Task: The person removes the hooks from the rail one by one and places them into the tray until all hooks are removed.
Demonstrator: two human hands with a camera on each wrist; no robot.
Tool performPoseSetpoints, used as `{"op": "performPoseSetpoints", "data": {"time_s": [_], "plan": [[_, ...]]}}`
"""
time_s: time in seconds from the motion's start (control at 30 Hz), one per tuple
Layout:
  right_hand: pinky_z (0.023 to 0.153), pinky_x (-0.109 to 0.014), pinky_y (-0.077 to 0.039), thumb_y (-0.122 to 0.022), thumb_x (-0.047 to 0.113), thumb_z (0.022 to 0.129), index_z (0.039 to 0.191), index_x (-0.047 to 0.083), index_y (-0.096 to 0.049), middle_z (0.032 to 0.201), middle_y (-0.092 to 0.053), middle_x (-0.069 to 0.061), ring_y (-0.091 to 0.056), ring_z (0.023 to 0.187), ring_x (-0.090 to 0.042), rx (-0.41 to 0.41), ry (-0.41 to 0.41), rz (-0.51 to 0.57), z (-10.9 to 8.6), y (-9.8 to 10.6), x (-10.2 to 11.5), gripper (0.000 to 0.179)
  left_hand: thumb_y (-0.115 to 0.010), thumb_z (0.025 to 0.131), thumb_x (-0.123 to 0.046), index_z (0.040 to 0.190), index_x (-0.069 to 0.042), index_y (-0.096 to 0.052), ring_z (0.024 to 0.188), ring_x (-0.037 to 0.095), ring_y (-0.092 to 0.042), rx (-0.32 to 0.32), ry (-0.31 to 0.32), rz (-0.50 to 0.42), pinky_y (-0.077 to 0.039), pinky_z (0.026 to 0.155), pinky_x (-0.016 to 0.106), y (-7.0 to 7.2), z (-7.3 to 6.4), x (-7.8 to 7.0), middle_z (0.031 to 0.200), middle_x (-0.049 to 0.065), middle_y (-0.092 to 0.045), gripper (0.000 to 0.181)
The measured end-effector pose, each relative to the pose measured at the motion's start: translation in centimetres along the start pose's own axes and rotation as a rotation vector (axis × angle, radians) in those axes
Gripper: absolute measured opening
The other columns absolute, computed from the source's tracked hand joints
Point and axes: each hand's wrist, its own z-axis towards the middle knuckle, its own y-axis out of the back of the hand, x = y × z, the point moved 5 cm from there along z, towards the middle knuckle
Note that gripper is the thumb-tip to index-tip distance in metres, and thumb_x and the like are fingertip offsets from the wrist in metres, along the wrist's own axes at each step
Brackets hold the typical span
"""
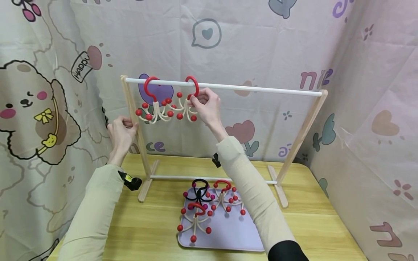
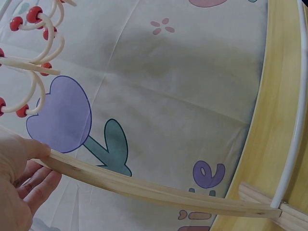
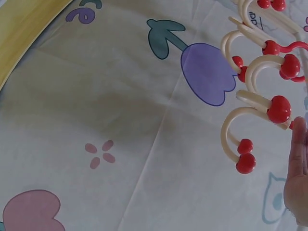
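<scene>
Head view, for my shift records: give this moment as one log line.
left hand: holds rack post | right hand: pinches red-hooked hanger at white rail | lilac tray: more hangers

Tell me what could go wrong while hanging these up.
The held hanger in the right hand sits close beside the hung hanger, so the two might tangle. The slim rack could wobble or tip if the left hand let go of the post. The black hanger crowds others on the tray; lifting it may drag them.

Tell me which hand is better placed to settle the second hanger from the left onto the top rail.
Probably the right hand: it pinches that hanger near its red hook, below the rail, while the left hand grips the wooden upright.
</scene>
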Motion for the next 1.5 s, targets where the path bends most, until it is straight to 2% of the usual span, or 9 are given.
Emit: {"op": "performPoseSetpoints", "data": {"time_s": [0.1, 0.27, 0.47, 0.63, 0.77, 1.07, 1.27, 1.5], "plan": [[0.073, -0.03, -0.061, -0.064, -0.003, 0.092, 0.1, -0.007, -0.062, 0.097, -0.074, -0.029, -0.074, 0.081, -0.036, -0.003, 0.011, -0.002, -0.2, 0.2, 0.1, 0.009, -0.068, 0.092, -0.013, 0.107, 0.008, -0.069, 0.091, 0.037, -0.065, -0.004, 0.002, -0.001, -0.039, 0.08, 0.03, 0.0, 0.0, 0.0, 0.102, 0.028, -0.073, 0.026], [0.075, -0.032, -0.062, -0.064, -0.002, 0.092, 0.099, -0.005, -0.062, 0.097, -0.074, -0.027, -0.073, 0.072, -0.016, -0.008, 0.019, 0.03, -0.8, 0.9, 0.1, 0.008, -0.068, 0.092, -0.012, 0.108, 0.007, -0.068, 0.094, 0.037, -0.064, 0.002, 0.019, -0.004, -0.038, 0.083, 0.031, -0.1, 0.0, 0.1, 0.102, 0.027, -0.072, 0.025], [0.079, -0.041, -0.061, -0.065, -0.004, 0.092, 0.097, -0.006, -0.061, 0.098, -0.073, -0.03, -0.072, 0.071, -0.012, -0.007, 0.05, 0.065, -2.5, 2.2, -0.2, 0.007, -0.067, 0.092, -0.013, 0.108, 0.007, -0.068, 0.1, 0.039, -0.063, 0.008, 0.026, -0.012, -0.038, 0.084, 0.032, -0.1, 0.0, 0.1, 0.104, 0.028, -0.072, 0.026], [0.077, -0.032, -0.061, -0.066, -0.003, 0.092, 0.099, -0.008, -0.06, 0.1, -0.073, -0.031, -0.071, 0.072, -0.004, 0.013, 0.059, 0.054, -4.1, 3.5, -0.5, 0.011, -0.068, 0.092, -0.012, 0.108, 0.008, -0.069, 0.099, 0.04, -0.064, 0.006, 0.025, -0.012, -0.038, 0.082, 0.031, -0.2, 0.0, 0.2, 0.104, 0.028, -0.072, 0.026], [0.075, -0.028, -0.061, -0.066, -0.003, 0.092, 0.099, -0.009, -0.06, 0.1, -0.072, -0.033, -0.071, 0.072, -0.003, 0.031, 0.049, 0.061, -5.5, 4.5, -0.8, 0.012, -0.068, 0.091, -0.012, 0.108, 0.007, -0.069, 0.099, 0.04, -0.064, 0.005, 0.026, -0.014, -0.039, 0.083, 0.032, -0.2, 0.1, 0.2, 0.104, 0.029, -0.073, 0.026], [0.07, -0.03, -0.062, -0.066, -0.006, 0.09, 0.093, -0.01, -0.058, 0.09, -0.07, -0.037, -0.073, 0.069, -0.006, 0.094, 0.056, 0.095, -9.4, 6.8, -1.8, 0.01, -0.067, 0.092, -0.013, 0.108, 0.007, -0.068, 0.098, 0.039, -0.063, 0.002, 0.032, -0.01, -0.038, 0.08, 0.032, -0.1, 0.1, 0.3, 0.104, 0.029, -0.072, 0.025], [0.068, -0.037, -0.062, -0.066, -0.007, 0.09, 0.091, -0.011, -0.058, 0.085, -0.074, -0.027, -0.075, 0.07, -0.012, 0.156, 0.047, 0.134, -12.3, 8.3, -2.9, 0.01, -0.067, 0.092, -0.012, 0.108, 0.007, -0.068, 0.098, 0.04, -0.063, 0.0, 0.026, -0.008, -0.04, 0.084, 0.037, -0.1, 0.2, 0.3, 0.105, 0.029, -0.072, 0.025], [0.067, -0.033, -0.062, -0.065, -0.008, 0.09, 0.09, -0.013, -0.056, 0.082, -0.078, -0.01, -0.075, 0.071, -0.011, 0.223, 0.052, 0.165, -15.1, 9.7, -4.3, 0.011, -0.067, 0.092, -0.012, 0.108, 0.007, -0.069, 0.094, 0.038, -0.064, -0.002, 0.025, -0.007, -0.038, 0.08, 0.031, -0.1, 0.1, 0.3, 0.104, 0.028, -0.072, 0.024]]}}
